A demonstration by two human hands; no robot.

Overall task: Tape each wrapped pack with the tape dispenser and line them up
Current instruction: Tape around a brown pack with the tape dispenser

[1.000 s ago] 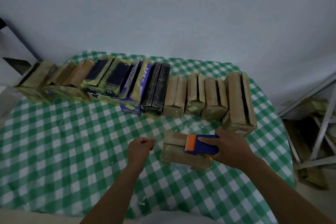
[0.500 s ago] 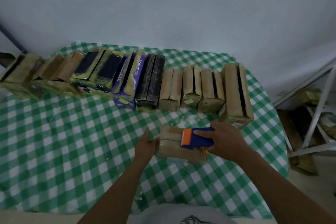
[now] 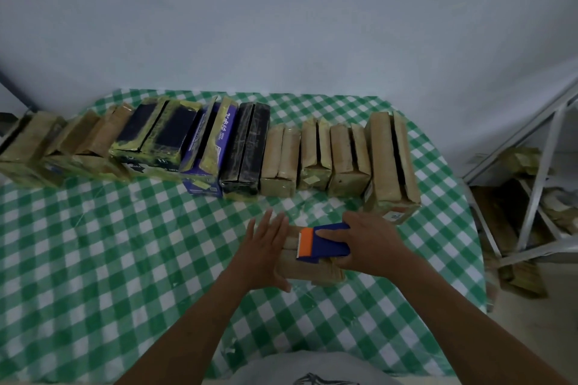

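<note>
1. Near the middle of the counter [image 3: 125, 259], just in front of the right part of the line, one wrapped pack [image 3: 300, 269] lies flat and crosswise in brown paper.
2. The left hand [image 3: 266, 247] is set against the pack's left end. Its fingers [image 3: 272, 225] are straight and held together, bracing the pack rather than gripping it.
3. The right hand [image 3: 372, 244] grips the blue and orange tape dispenser [image 3: 325, 242] with its fingers curled over the body. The dispenser rests on top of the pack, its orange toothed end pointing toward the left hand.
4. Done so far: a row of packs [image 3: 281, 159] stands along the far side of the counter, side by side and mostly touching. It runs from the left edge to a tall brown pack [image 3: 391, 162] at the right end. Several show yellowish tape, but the leftmost ones are too blurred to count surely.
5. By my reading, this pack is in mid-taping. Whether a strip is already stuck down cannot be told.
6. Left to do for it: finish the strip, cut it on the teeth, and stand the pack in the row.
7. Brown bundles [image 3: 519, 162] lie on the floor under a metal rack [image 3: 538, 197] to the right. If those are packs still waiting, much work remains, though I cannot tell.
</note>
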